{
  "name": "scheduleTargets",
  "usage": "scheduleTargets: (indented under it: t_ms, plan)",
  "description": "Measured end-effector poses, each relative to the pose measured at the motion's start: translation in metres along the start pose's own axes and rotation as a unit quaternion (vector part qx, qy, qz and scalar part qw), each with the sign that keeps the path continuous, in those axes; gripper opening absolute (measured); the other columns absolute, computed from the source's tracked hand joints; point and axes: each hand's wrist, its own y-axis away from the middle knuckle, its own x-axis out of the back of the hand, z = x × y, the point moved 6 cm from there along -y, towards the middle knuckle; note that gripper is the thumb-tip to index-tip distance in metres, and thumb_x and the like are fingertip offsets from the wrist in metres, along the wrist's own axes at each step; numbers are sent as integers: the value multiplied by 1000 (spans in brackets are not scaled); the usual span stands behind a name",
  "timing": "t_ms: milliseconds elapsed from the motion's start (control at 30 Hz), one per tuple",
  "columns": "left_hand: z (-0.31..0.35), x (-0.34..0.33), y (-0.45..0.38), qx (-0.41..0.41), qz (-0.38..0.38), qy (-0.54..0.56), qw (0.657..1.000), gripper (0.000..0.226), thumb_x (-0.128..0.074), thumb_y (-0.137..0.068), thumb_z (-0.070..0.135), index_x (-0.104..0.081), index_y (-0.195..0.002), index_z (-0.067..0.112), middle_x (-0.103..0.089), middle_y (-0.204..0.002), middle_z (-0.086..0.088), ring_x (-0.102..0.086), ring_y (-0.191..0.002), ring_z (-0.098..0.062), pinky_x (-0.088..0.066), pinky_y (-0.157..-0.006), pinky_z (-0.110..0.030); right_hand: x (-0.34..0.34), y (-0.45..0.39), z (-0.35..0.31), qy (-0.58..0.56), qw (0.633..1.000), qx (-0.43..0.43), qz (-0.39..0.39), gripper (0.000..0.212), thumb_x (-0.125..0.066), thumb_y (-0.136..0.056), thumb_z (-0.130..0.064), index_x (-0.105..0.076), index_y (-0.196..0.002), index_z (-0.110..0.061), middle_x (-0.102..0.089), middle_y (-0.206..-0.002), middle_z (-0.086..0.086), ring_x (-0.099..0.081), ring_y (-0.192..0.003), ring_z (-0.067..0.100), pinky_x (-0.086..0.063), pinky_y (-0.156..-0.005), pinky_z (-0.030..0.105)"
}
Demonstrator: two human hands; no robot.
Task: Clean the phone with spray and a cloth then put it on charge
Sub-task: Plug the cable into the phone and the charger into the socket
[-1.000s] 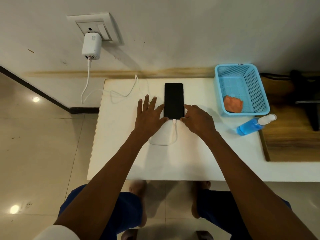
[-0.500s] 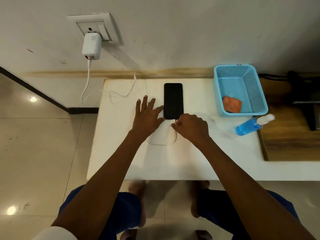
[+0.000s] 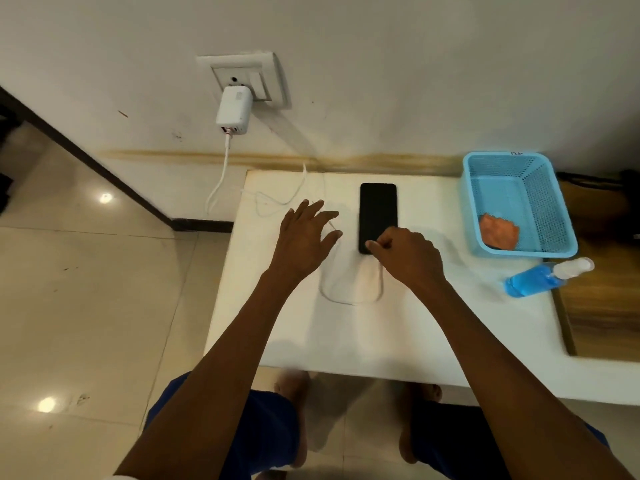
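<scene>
On the white table [image 3: 398,334], the black phone [image 3: 377,213] lies face up with its near end under the right hand [image 3: 410,259], whose fingers are curled in at the phone's bottom edge; whether they pinch the white charging cable [image 3: 349,301] looped just below cannot be told. Just left of that hand, the left hand [image 3: 304,237] is spread wide, holding nothing. Right of the grip stand the blue basket [image 3: 540,206] with an orange cloth [image 3: 498,232] and the blue spray bottle [image 3: 543,278], lying down. Beyond, a white charger [image 3: 233,110] sits in the wall socket [image 3: 249,72].
</scene>
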Motion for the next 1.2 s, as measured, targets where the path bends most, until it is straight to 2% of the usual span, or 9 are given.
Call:
scheduleTargets:
  t_ms: [67, 167, 267, 400, 533, 667, 800, 1067, 1200]
  plan:
    - [-15, 23, 11, 24, 38, 54, 998, 37, -58, -97, 39, -62, -131, 23, -54, -142, -1, -50, -131, -20, -35, -108, -32, 1, -2, -15, -29, 999, 34, 13, 21, -55, -94, -52, -55, -83, -34, -55, -73, -16, -61, -74, 17, -45, -67, 30]
    - [-45, 47, 30, 112, 52, 131, 984, 32, -57, -97, 42, -65, -124, 26, -62, -130, 8, -62, -110, -14, -39, -92, -20, 4, -9, -33, -51, 995, 72, 41, 9, -55, -96, -34, -63, -98, -34, -61, -93, -12, -64, -88, 22, -50, -75, 36]
    - [-64, 56, 52, 171, 56, 176, 968, 28, -57, -97, 41, -67, -119, 27, -65, -126, 12, -60, -113, -12, -42, -93, -24, 11, -23, -34, -19, 996, 70, 55, 44, -57, -89, -9, -59, -128, -30, -55, -129, 5, -58, -106, 31, -53, -86, 46]
    - [-66, 52, 67, 187, 27, 166, 968, 29, -57, -97, 41, -67, -119, 25, -65, -125, 9, -61, -109, -13, -45, -100, -36, 7, -40, -19, 141, 986, 83, -41, 86, -64, -80, -1, -33, -150, -39, -17, -162, 9, -40, -132, 40, -49, -94, 48]
    - [-67, 51, 65, 184, 16, 150, 971, 28, -57, -96, 43, -66, -118, 27, -64, -126, 8, -60, -112, -12, -44, -99, -32, -1, -45, -24, 325, 919, 205, -88, 95, -71, -86, -17, -12, -154, -48, 12, -166, 8, -13, -149, 41, -49, -95, 44]
    - [-69, 50, 62, 188, 7, 140, 972, 29, -55, -97, 45, -66, -118, 27, -63, -127, 8, -61, -111, -15, -45, -98, -36, 4, -48, -36, 430, 857, 264, -105, 93, -65, -90, -19, -5, -155, -48, 13, -166, 9, -6, -152, 38, -46, -102, 45]
    - [-71, 49, 61, 189, -5, 136, 972, 29, -55, -97, 45, -66, -117, 27, -63, -127, 6, -61, -110, -17, -45, -98, -38, 11, -51, -34, 463, 836, 268, -124, 97, -68, -88, -16, -4, -156, -43, 13, -166, 10, -5, -153, 36, -40, -108, 47]
    - [-81, 45, 58, 189, -26, 108, 976, 36, -53, -98, 46, -63, -124, 24, -62, -129, 0, -59, -116, -20, -45, -100, -39, 12, -48, -43, 367, 886, 227, -168, 96, -77, -75, -53, -20, -152, -47, 10, -167, 1, -1, -153, 30, -27, -116, 50]
    - [-81, 41, 51, 187, -37, 115, 975, 44, -51, -100, 38, -52, -139, 19, -53, -139, -8, -51, -128, -25, -39, -104, -36, 4, -39, -45, 286, 921, 214, -155, 94, -76, -71, -62, -30, -150, -42, -12, -165, -2, -13, -151, 27, -25, -116, 47]
